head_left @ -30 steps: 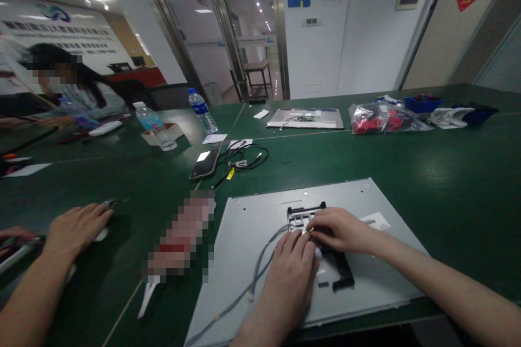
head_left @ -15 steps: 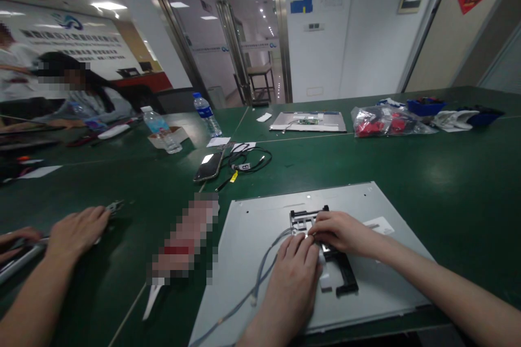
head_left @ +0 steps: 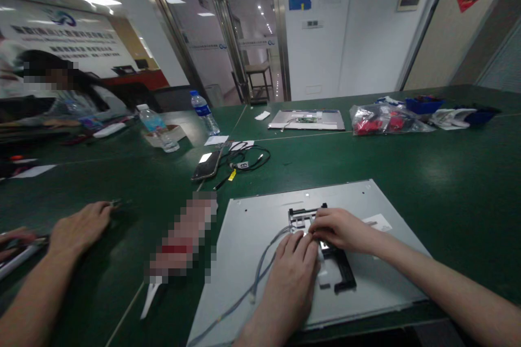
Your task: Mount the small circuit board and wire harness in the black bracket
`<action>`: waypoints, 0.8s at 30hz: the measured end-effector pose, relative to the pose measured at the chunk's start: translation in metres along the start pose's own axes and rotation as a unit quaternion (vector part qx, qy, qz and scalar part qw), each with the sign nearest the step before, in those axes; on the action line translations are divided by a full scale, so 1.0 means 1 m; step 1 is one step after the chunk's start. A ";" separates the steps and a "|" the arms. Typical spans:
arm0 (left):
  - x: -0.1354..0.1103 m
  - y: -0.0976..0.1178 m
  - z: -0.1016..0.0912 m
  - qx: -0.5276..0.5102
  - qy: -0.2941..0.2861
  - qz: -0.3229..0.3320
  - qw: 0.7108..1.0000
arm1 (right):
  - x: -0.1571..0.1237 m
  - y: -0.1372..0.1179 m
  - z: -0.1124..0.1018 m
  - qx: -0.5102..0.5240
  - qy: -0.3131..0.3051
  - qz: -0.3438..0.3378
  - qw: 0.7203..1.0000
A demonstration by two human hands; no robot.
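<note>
A grey metal panel (head_left: 260, 217) lies flat on the green table in front of me. A black plastic bracket (head_left: 340, 274) sits on its middle, and a grey cable (head_left: 260, 263) runs from the bracket towards the near left edge. My left hand (head_left: 291, 276) lies flat on the panel, fingers stretched out, fingertips at the bracket where the cable ends. My right hand (head_left: 337, 230) rests on the bracket's upper part with its fingers curled in a pinch; what they hold is hidden.
A co-worker's hand (head_left: 79, 227) rests on the table at the left. Further back lie a phone (head_left: 207, 165), black cables (head_left: 246, 158), two water bottles (head_left: 158, 127), a second panel (head_left: 306, 119) and a bag of red parts (head_left: 382, 118). A seated person is at the far left.
Both my hands stay at the bracket with only slight finger shifts. The view has wobbled a little. The co-worker's hand has barely moved.
</note>
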State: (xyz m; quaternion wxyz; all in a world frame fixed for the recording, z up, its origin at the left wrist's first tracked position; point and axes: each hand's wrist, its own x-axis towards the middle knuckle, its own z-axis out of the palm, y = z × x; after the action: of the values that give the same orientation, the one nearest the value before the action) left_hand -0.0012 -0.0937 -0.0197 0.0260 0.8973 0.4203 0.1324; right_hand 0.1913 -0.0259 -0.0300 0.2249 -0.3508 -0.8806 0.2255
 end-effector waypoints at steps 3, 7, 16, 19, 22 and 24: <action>0.000 0.000 0.000 0.008 -0.005 -0.001 1.000 | 0.000 0.001 0.000 -0.006 0.000 -0.001 1.000; 0.000 0.000 0.000 0.013 0.001 0.005 1.000 | 0.000 0.001 0.000 -0.014 0.002 0.005 1.000; 0.000 -0.001 0.003 0.012 0.002 0.005 1.000 | -0.001 0.001 -0.001 -0.018 0.007 0.001 1.000; 0.000 -0.001 0.003 0.013 -0.001 0.004 1.000 | -0.001 0.002 -0.001 -0.018 0.006 0.000 1.000; -0.001 -0.001 0.004 0.016 -0.003 0.007 1.000 | -0.001 0.003 0.000 -0.015 0.008 0.000 1.000; -0.001 -0.002 0.004 0.015 -0.004 0.005 1.000 | -0.001 0.003 0.000 -0.016 0.009 0.000 1.000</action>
State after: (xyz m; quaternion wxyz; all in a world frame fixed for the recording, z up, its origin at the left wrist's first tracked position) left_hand -0.0018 -0.0930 -0.0236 0.0135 0.9003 0.4173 0.1230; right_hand 0.1937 -0.0243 -0.0318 0.2273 -0.3567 -0.8819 0.2081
